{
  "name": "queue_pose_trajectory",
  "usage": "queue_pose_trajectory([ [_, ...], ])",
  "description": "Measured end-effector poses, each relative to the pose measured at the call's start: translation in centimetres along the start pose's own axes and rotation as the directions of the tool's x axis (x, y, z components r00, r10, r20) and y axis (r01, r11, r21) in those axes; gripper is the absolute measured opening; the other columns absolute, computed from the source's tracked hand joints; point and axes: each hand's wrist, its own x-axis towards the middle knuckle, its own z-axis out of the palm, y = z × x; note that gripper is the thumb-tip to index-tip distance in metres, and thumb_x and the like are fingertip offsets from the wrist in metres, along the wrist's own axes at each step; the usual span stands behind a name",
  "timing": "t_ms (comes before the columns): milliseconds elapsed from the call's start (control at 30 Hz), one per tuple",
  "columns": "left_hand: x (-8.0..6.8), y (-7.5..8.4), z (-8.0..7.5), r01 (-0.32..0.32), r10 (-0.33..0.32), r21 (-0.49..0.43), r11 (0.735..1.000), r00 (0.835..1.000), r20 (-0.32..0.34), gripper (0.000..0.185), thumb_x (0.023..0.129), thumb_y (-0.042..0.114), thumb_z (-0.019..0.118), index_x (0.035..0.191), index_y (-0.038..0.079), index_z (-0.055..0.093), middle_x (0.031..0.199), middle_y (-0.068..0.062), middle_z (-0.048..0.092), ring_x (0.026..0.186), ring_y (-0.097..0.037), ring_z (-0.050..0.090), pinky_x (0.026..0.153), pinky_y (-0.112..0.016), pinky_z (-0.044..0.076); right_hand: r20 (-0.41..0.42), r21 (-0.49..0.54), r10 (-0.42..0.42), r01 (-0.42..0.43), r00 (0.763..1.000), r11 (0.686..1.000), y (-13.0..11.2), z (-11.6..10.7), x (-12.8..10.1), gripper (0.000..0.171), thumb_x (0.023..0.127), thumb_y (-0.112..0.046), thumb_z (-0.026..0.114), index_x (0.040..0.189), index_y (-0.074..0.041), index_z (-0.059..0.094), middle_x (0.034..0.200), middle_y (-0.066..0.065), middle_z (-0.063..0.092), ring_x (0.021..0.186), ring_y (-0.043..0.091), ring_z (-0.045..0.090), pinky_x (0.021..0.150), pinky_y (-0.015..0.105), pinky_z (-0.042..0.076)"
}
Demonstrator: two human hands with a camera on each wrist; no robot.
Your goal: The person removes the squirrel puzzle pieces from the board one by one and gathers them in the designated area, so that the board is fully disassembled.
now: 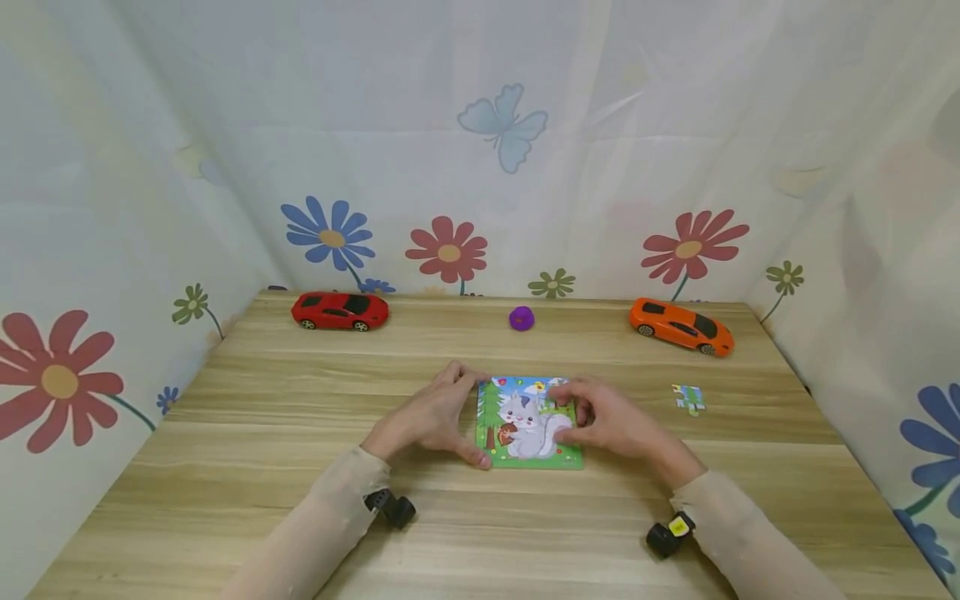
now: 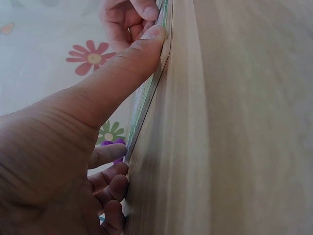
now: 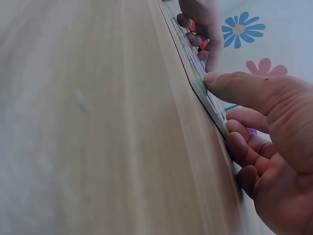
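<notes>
A glossy red toy sports car (image 1: 340,311) with black windows stands at the far left of the pale wood-grain counter (image 1: 525,533), nose to the right, near a white cloth (image 1: 600,167) printed with flowers. Nearer the person, the left hand (image 1: 435,414) grips a flat, thin, square-looking jigsaw puzzle (image 1: 517,425) showing a grey squirrel; thumb and forefinger spread wide along its left side, the thumb on the near corner.

The puzzle lies mid-counter with the squirrel's head toward the cloth and its near edge running left to right; foreshortening leaves its long axis unclear. Wood-grain surface stretches between that edge and the person. Beyond it sits a small round purple object (image 1: 521,318) with a hollow middle.

The right hand (image 1: 611,419) touches the puzzle's right side, thumb over the tail, fingers bent; whether it pinches or merely presses, I cannot tell. Farther right, a shiny orange toy sports car (image 1: 681,327) points rightward and slightly nearward, with a knobbly-edged green, yellow and pale-blue jigsaw fragment (image 1: 688,399) lying nearer, well apart from the puzzle.
</notes>
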Motion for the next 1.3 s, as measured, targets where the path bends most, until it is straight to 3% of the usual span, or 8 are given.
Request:
queue_pose_trajectory([
  [600,-0.12,-0.22,-0.07,-0.008,0.008,0.008,1.000,1.000,-0.001,0.138,0.060,0.065,0.106,0.171,0.014,0.041,0.152,-0.009,0.045,0.141,-0.028,0.049,0.124,-0.050,0.047,0.063,-0.065,0.023,-0.019,0.998,0.998,-0.52,-0.01,-0.05,0.044,0.100,-0.027,0.087,0.141,-0.021,0.074,0.112,0.006,0.056,0.098,0.020,0.052,0.079,0.029,0.045],
  [1300,-0.02,0.05,-0.04,0.005,-0.004,-0.010,1.000,1.000,0.010,0.136,0.062,0.063,0.107,0.171,0.014,0.041,0.152,-0.009,0.044,0.141,-0.027,0.049,0.125,-0.050,0.046,0.056,-0.019,0.029,-0.028,0.998,0.999,-0.32,-0.08,-0.22,0.043,0.100,-0.026,0.086,0.141,-0.019,0.072,0.117,0.007,0.056,0.100,0.022,0.051,0.080,0.030,0.044],
])
